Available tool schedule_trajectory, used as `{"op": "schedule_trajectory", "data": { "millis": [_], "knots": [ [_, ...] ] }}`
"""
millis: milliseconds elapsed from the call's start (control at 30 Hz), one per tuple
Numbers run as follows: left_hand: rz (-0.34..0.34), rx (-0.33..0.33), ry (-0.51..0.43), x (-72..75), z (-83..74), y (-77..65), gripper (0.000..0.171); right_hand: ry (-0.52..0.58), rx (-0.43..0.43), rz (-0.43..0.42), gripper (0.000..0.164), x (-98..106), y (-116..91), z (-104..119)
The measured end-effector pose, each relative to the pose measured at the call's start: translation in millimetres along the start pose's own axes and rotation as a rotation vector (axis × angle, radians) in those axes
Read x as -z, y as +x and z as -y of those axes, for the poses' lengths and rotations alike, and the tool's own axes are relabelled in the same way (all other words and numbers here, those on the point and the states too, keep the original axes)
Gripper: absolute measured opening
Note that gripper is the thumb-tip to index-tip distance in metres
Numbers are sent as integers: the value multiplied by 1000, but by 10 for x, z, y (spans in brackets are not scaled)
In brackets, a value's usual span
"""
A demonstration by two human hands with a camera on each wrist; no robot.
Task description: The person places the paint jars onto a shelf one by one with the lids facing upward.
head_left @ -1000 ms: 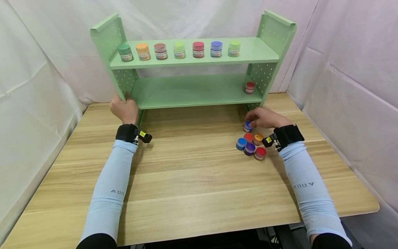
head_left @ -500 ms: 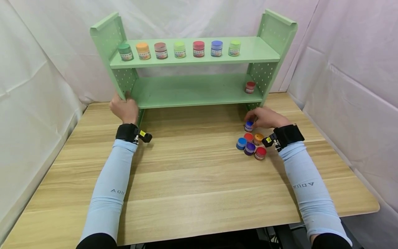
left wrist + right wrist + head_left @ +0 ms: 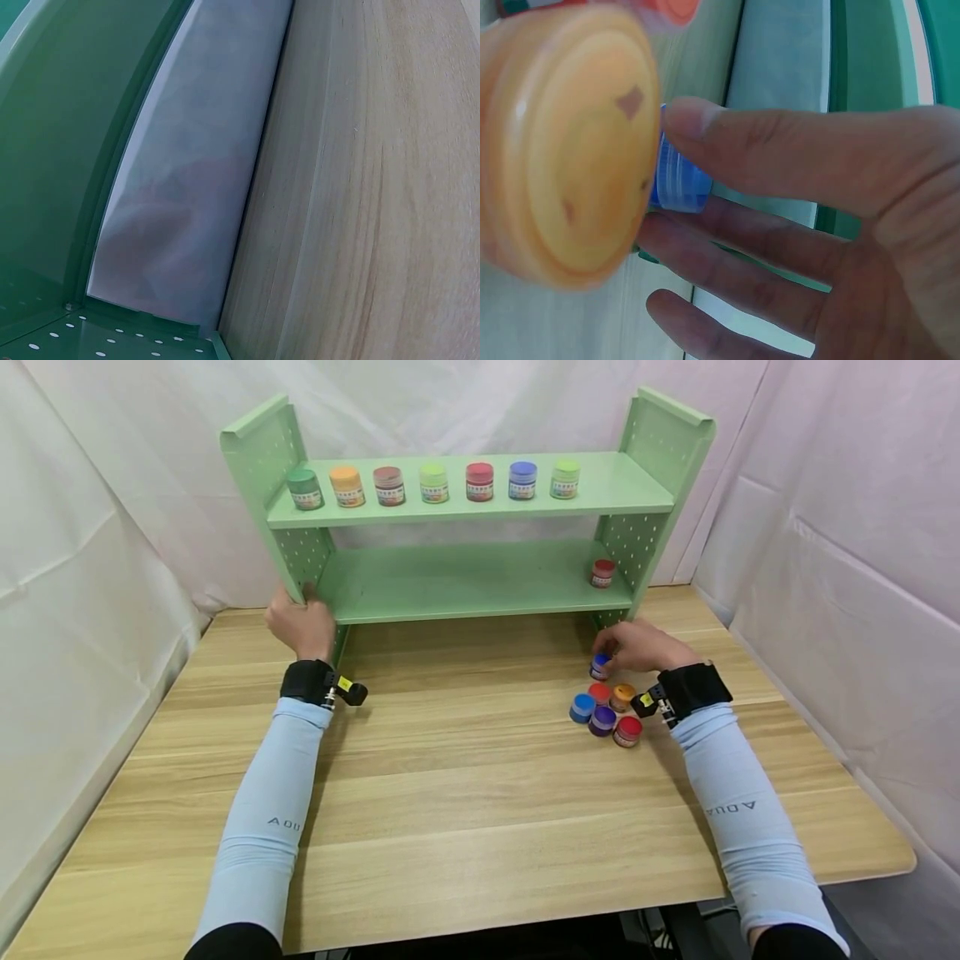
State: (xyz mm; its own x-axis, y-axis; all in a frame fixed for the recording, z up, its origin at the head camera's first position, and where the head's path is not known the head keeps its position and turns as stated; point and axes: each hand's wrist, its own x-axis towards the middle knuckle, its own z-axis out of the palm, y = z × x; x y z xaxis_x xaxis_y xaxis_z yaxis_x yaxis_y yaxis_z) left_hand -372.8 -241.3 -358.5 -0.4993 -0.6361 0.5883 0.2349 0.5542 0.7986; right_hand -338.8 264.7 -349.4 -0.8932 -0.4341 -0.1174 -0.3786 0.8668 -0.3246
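In the head view, my right hand [image 3: 639, 646] pinches a small jar with a blue lid [image 3: 598, 667] between thumb and fingers, low over or on the table. The right wrist view shows my thumb against that blue-lidded jar [image 3: 681, 176], with an orange-lidded jar [image 3: 577, 150] large in front, partly covering it. My left hand [image 3: 303, 625] grips the left side panel of the green shelf [image 3: 480, 578] near its lower board; some fingertips are hidden by the panel. No part of that hand shows clearly in the left wrist view, only green shelf boards [image 3: 75, 150] and wood.
Several jars, among them red [image 3: 627, 731], purple [image 3: 602, 721], light blue [image 3: 582, 708] and orange [image 3: 622, 697], cluster on the wooden table [image 3: 465, 793] before my right hand. A row of jars stands on the upper board [image 3: 637, 485]. One dark-red jar [image 3: 602, 573] is at the lower board's right end.
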Motion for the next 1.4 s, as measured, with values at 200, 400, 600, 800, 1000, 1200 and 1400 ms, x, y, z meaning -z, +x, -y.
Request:
{"op": "schedule_trajectory", "data": {
  "millis": [200,400,600,800,1000,1200,1400],
  "knots": [
    [7,9,1,-14,1,-11,29,12,4,-4,28,-26,2,-48],
    [16,22,-1,-19,-2,-27,28,18,17,3,26,-40,3,-74],
    [12,29,-4,-11,14,-46,28,29,37,9,27,-56,3,-86],
    [-2,14,-3,-11,21,-53,26,32,41,9,27,-50,5,-76],
    [0,3,-15,-16,7,-37,28,47,52,-16,28,25,-42,-6],
    [15,11,-22,-14,-24,-25,30,52,75,-49,27,116,-102,90],
    [13,29,-12,16,-40,-21,27,27,114,-95,25,212,-148,214]
  ]
}}
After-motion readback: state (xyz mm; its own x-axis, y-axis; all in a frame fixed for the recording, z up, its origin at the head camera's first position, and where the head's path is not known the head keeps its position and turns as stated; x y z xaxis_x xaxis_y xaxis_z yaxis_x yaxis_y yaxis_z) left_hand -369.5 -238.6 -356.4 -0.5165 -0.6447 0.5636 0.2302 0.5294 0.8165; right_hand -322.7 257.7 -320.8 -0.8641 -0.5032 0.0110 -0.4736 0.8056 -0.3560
